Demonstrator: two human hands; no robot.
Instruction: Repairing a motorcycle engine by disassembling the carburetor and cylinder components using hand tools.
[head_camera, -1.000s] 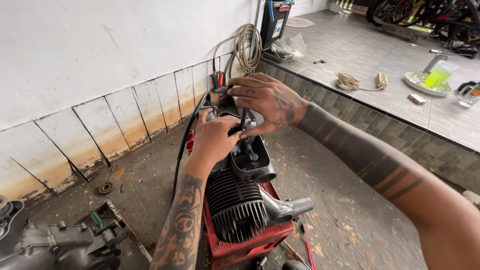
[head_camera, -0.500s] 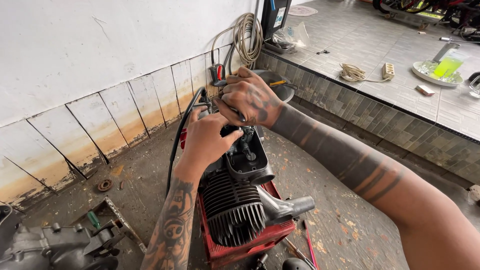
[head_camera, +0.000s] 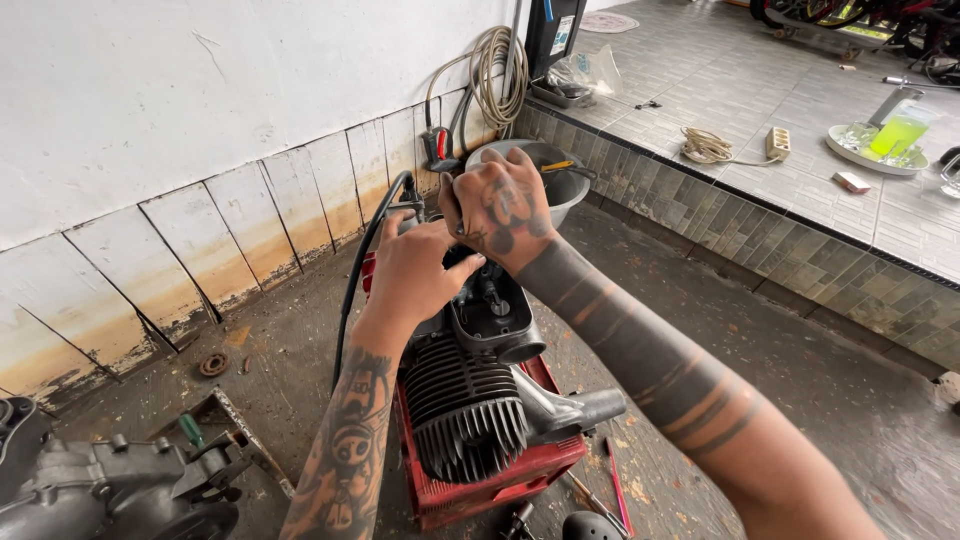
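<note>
A small black engine (head_camera: 470, 400) with cooling fins rests on a red crate (head_camera: 500, 480) on the concrete floor. My left hand (head_camera: 415, 270) grips the top of the engine near a black hose (head_camera: 360, 260). My right hand (head_camera: 500, 210) is closed around a small part or tool at the engine's upper end, just above the open crankcase cover (head_camera: 495, 315). What sits between the right fingers is hidden. Both forearms are tattooed.
A grey metal basin (head_camera: 565, 180) with a tool in it stands behind the hands. Another grey engine block (head_camera: 110, 490) lies at bottom left. Coiled hose (head_camera: 495, 70) hangs on the wall. A raised tiled ledge (head_camera: 780, 170) runs along the right, with a tray and green drink (head_camera: 890, 135).
The view has dropped and drawn closer to the engine. Both hands stayed at its upper end, the right hand shifting slightly over the left and closing tighter.
</note>
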